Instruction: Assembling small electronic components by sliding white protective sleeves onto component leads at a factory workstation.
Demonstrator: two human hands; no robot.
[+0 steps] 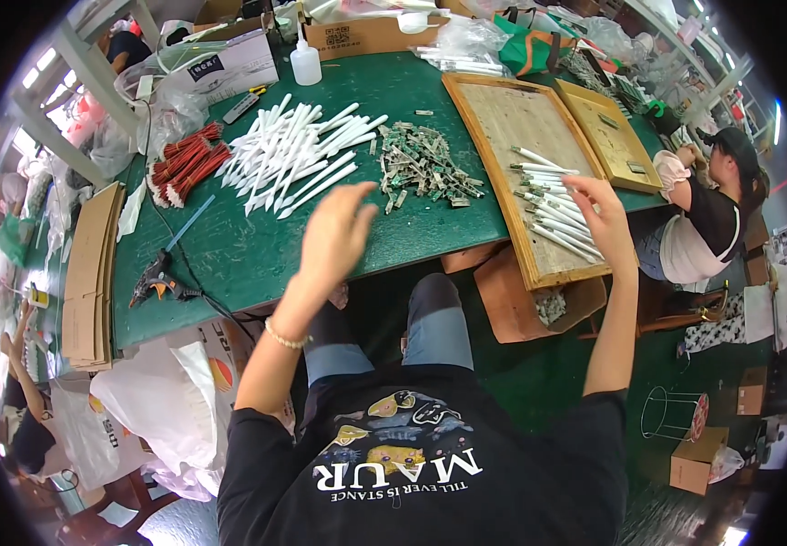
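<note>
My left hand (334, 232) is raised over the near part of the green table, its thumb and fingers apart with nothing in them. Just beyond it lies a pile of white pointed plastic tubes (289, 150), and to the right of that a heap of small green circuit boards (421, 164). My right hand (605, 218) hovers at the right side of a wood-framed tray (475, 118), thumb and index finger apart. Beside its fingertips is a row of white tubes with circuit-board ends (557, 205) lying in the tray; whether a finger touches one, I cannot tell.
Bundles of red wires (189, 164) lie left of the tubes. A glue gun (161, 278) with its cord sits near the table's left front, beside flat cardboard (93, 273). A white squeeze bottle (305, 64) stands behind. A co-worker (712, 200) sits at right, near a shallow yellow tray (594, 105).
</note>
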